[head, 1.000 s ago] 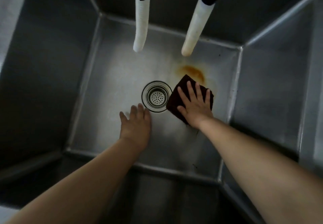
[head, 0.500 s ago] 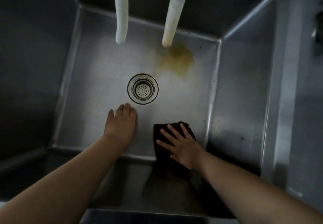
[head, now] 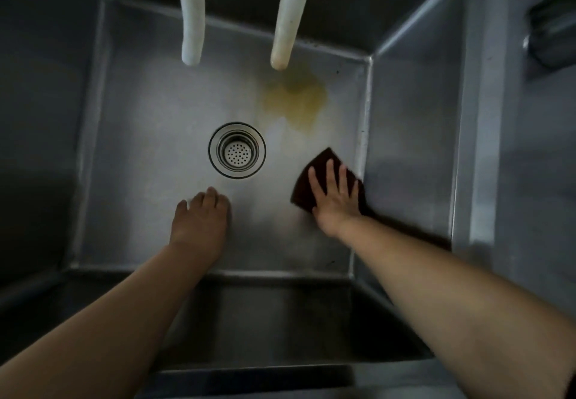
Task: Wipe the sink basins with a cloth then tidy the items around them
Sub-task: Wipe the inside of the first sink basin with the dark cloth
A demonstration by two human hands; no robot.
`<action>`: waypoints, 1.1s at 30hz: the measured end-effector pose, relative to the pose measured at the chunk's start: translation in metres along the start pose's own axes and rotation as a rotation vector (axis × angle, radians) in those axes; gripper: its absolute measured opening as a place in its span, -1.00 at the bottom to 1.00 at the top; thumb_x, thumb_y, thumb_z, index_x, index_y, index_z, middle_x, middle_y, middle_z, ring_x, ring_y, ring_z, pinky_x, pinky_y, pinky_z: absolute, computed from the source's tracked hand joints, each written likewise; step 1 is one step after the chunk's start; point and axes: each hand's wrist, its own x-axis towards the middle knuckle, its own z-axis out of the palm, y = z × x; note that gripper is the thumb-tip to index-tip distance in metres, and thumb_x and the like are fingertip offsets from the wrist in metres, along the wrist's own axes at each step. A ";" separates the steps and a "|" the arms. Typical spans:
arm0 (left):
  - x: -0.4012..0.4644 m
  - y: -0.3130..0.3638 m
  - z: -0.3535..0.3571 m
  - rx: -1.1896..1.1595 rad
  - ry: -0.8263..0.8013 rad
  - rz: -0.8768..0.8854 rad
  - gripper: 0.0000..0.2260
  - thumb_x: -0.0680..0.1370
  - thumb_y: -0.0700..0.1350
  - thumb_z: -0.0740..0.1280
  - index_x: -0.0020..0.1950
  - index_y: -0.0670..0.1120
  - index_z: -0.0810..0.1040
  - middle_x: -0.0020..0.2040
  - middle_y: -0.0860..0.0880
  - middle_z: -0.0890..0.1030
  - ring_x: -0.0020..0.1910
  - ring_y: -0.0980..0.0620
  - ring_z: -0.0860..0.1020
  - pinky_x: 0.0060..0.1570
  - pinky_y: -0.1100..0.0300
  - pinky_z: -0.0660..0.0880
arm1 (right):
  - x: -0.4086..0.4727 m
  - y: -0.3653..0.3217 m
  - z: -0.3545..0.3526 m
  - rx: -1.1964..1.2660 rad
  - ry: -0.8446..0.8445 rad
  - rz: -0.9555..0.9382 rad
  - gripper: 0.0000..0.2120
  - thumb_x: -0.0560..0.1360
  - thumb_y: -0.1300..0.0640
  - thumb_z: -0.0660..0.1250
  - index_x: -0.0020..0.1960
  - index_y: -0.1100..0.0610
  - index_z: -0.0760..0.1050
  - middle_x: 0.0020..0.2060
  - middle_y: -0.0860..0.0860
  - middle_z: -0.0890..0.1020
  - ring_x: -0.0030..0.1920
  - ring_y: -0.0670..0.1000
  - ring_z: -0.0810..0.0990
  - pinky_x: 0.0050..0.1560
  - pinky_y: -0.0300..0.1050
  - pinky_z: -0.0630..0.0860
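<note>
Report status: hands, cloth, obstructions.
Right hand flat, pressing dark maroon cloth on steel basin floor. Left hand flat, bracing. Yellow stain unwiped. Nothing blocking.

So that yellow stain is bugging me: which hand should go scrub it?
Right. The right hand already presses the cloth just below the stain; the left hand rests bare on the sink floor.

The right hand (head: 335, 197) covers the middle of the dark cloth (head: 324, 162). Both white hoses (head: 191, 15) are cut off at the top edge. At upper right, a blurred metal object (head: 553, 29) leaves the frame.
</note>
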 end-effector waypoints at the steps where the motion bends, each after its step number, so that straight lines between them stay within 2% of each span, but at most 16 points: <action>1: 0.000 0.000 0.001 -0.004 -0.002 0.003 -0.50 0.58 -0.07 0.18 0.49 -0.13 0.13 0.51 -0.15 0.13 0.46 -0.12 0.20 0.40 -0.03 0.19 | -0.013 -0.005 0.012 0.017 -0.050 -0.009 -0.22 0.58 0.07 0.15 0.48 -0.09 -0.41 0.45 0.12 -0.43 0.44 0.22 -0.43 0.42 0.27 -0.24; 4: -0.001 0.000 0.000 -0.036 0.017 0.014 -0.52 0.57 -0.06 0.18 0.46 -0.13 0.19 0.49 -0.15 0.17 0.44 -0.12 0.23 0.39 -0.02 0.21 | -0.057 -0.024 0.041 0.075 -0.258 -0.019 -0.18 0.56 0.00 0.19 0.49 -0.07 -0.40 0.44 0.13 -0.45 0.43 0.24 -0.44 0.39 0.33 -0.19; 7: -0.003 0.001 -0.002 -0.060 0.011 0.022 -0.52 0.55 -0.06 0.20 0.45 -0.13 0.22 0.48 -0.15 0.19 0.42 -0.11 0.25 0.38 -0.01 0.22 | -0.085 -0.035 0.050 0.122 -0.517 -0.019 -0.23 0.58 -0.14 0.11 0.50 0.01 -0.38 0.42 0.17 -0.46 0.43 0.31 -0.40 0.42 0.31 -0.17; 9: -0.004 0.003 -0.004 -0.064 -0.002 0.026 -0.53 0.56 -0.07 0.19 0.45 -0.13 0.22 0.48 -0.14 0.19 0.43 -0.11 0.25 0.38 0.00 0.21 | -0.089 -0.036 0.048 0.120 -0.619 0.011 -0.28 0.59 -0.20 0.02 0.52 0.04 -0.34 0.44 0.19 -0.42 0.45 0.34 -0.33 0.45 0.22 -0.17; 11: -0.005 0.004 -0.005 -0.081 -0.004 0.027 -0.55 0.56 -0.09 0.17 0.44 -0.13 0.24 0.48 -0.14 0.20 0.42 -0.11 0.25 0.38 0.00 0.21 | -0.087 -0.035 0.045 0.181 -0.653 0.072 -0.29 0.58 -0.25 -0.04 0.52 0.04 -0.32 0.45 0.18 -0.41 0.46 0.32 -0.29 0.45 0.17 -0.17; 16: -0.004 0.003 -0.008 -0.105 0.037 0.028 -0.56 0.55 -0.08 0.19 0.42 -0.11 0.25 0.44 -0.11 0.25 0.40 -0.08 0.27 0.37 0.03 0.22 | -0.072 -0.033 0.052 0.533 -0.342 0.498 -0.20 0.57 -0.24 0.03 0.51 0.13 -0.35 0.49 0.14 -0.33 0.51 0.18 -0.23 0.46 0.12 -0.17; 21: -0.002 0.002 -0.010 -0.117 0.065 0.029 -0.55 0.58 -0.05 0.16 0.45 -0.12 0.22 0.47 -0.12 0.22 0.43 -0.08 0.25 0.39 0.03 0.21 | -0.038 -0.054 0.039 0.689 -0.101 0.669 -0.15 0.54 -0.25 0.08 0.52 0.20 -0.30 0.49 0.21 -0.27 0.49 0.25 -0.24 0.45 0.16 -0.19; 25: -0.001 0.000 -0.008 -0.089 0.059 0.032 -0.49 0.59 0.02 0.17 0.49 -0.08 0.13 0.51 -0.10 0.15 0.47 -0.05 0.20 0.41 0.07 0.17 | 0.000 -0.050 0.022 0.616 0.171 0.602 -0.23 0.57 -0.09 0.16 0.53 0.23 -0.20 0.50 0.25 -0.17 0.49 0.28 -0.19 0.45 0.19 -0.19; 28: 0.003 -0.001 -0.007 -0.072 0.085 0.032 -0.47 0.58 0.05 0.17 0.50 -0.08 0.13 0.52 -0.09 0.14 0.48 -0.05 0.19 0.42 0.07 0.16 | 0.027 -0.031 0.005 0.386 0.419 0.510 -0.32 0.51 0.08 0.29 0.50 0.29 0.08 0.47 0.31 0.11 0.47 0.31 0.08 0.44 0.21 -0.01; 29: 0.004 -0.002 -0.006 -0.082 0.092 0.025 -0.46 0.57 0.05 0.19 0.50 -0.08 0.14 0.52 -0.10 0.15 0.48 -0.06 0.19 0.41 0.06 0.17 | 0.035 -0.021 -0.001 0.295 0.438 0.461 -0.38 0.53 0.16 0.23 0.50 0.29 0.07 0.47 0.31 0.11 0.48 0.30 0.07 0.46 0.18 -0.03; 31: 0.006 -0.004 -0.004 -0.129 0.109 0.001 -0.43 0.51 0.03 0.28 0.47 -0.12 0.25 0.49 -0.14 0.23 0.45 -0.11 0.25 0.37 0.00 0.22 | 0.052 -0.003 -0.017 0.167 0.389 0.334 -0.45 0.56 0.27 -0.04 0.52 0.26 -0.10 0.51 0.26 -0.05 0.51 0.22 -0.10 0.47 0.06 -0.22; 33: 0.009 -0.006 0.000 -0.160 0.094 -0.014 -0.43 0.41 -0.03 0.41 0.37 -0.19 0.41 0.39 -0.21 0.38 0.34 -0.20 0.39 0.27 -0.10 0.34 | 0.064 0.014 -0.040 0.019 0.378 0.281 -0.47 0.58 0.27 -0.11 0.53 0.25 -0.17 0.51 0.22 -0.11 0.52 0.17 -0.15 0.47 0.01 -0.26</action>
